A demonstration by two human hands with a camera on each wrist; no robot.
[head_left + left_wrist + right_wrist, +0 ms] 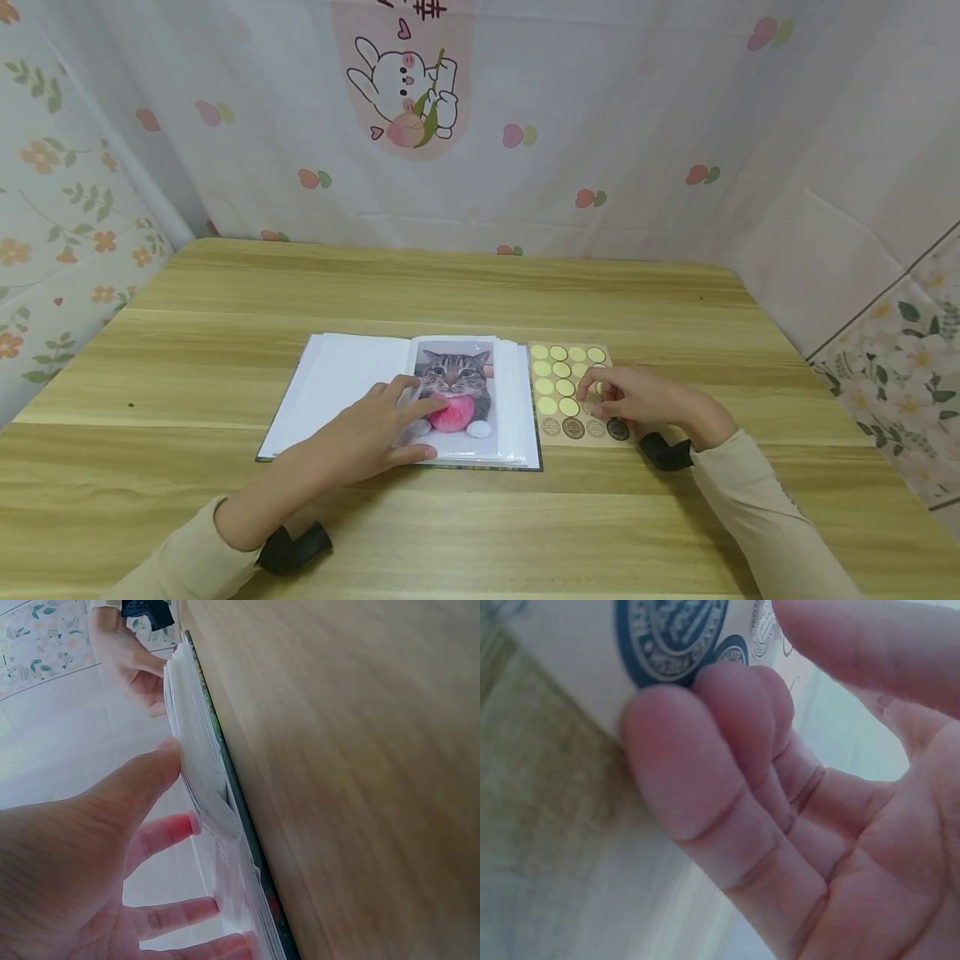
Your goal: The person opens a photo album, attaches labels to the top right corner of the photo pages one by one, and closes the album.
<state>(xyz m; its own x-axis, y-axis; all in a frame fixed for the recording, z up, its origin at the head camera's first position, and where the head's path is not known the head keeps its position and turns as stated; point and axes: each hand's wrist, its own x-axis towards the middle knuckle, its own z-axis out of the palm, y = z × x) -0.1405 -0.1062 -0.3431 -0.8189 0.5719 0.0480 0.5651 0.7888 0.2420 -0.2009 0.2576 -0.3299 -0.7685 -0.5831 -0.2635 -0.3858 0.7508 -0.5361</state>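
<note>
Brown-backed with yellow rounds, the sticker sheet (552,377) lies on the wooden desk (450,296), just beside the open photo album's (352,375) right edge. Loosely spread, the fingers of the left hand (367,437) rest over a cat photo (453,375). The right hand (645,396) bends its fingers over the sheet; whether they pinch a sticker, I cannot tell.

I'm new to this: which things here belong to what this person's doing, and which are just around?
In use, it seems:
- photo album, open, left hand on its pages
- cat photo, on the right page
- sticker sheet, under the right hand

Just around:
- wooden table
- rabbit-print curtain, behind
- floral cloth, far left
</note>
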